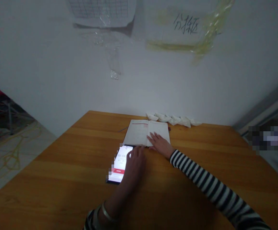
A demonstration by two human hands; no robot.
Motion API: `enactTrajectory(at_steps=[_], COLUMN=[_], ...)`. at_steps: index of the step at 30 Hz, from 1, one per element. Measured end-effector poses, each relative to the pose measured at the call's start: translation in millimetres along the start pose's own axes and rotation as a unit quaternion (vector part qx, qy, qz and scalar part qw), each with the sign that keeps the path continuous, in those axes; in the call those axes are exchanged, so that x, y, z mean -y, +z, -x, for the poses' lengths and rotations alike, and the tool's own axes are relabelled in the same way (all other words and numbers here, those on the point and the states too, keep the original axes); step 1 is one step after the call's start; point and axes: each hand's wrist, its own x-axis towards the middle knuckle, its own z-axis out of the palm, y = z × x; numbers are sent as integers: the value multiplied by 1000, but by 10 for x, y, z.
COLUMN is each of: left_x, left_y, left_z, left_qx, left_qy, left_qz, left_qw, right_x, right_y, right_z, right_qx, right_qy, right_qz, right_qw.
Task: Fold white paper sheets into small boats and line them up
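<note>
An open notebook (137,132) with pale pages lies near the back of the wooden table. My right hand (161,144), in a striped sleeve, rests flat on its right page near the lower edge, fingers spread. Closer to me lies a lit phone (120,163), showing large digits and a red bar. My left hand (135,164) is over the phone's right side, its fingertips by the notebook's near edge. Its fingers are bent and slightly apart, with nothing visible in them. Whether they touch the notebook, I cannot tell.
Several folded white paper or tissue pieces (173,119) lie in a row along the wall behind the notebook. A thin pen-like object (123,129) is left of it. The wooden table (64,153) meets a wall (81,70) with taped papers.
</note>
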Motion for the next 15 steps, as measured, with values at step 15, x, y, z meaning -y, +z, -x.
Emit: enactTrajectory(at_steps=[15], left_x=[498], left_y=[-24], left_z=[-77], left_qx=[-26], left_qy=[-138], left_qz=[-40], left_qw=[989], right_x=[77], right_y=[-53], right_z=[33], right_qx=[1], right_qy=[-46], right_qz=[31], right_qw=[998])
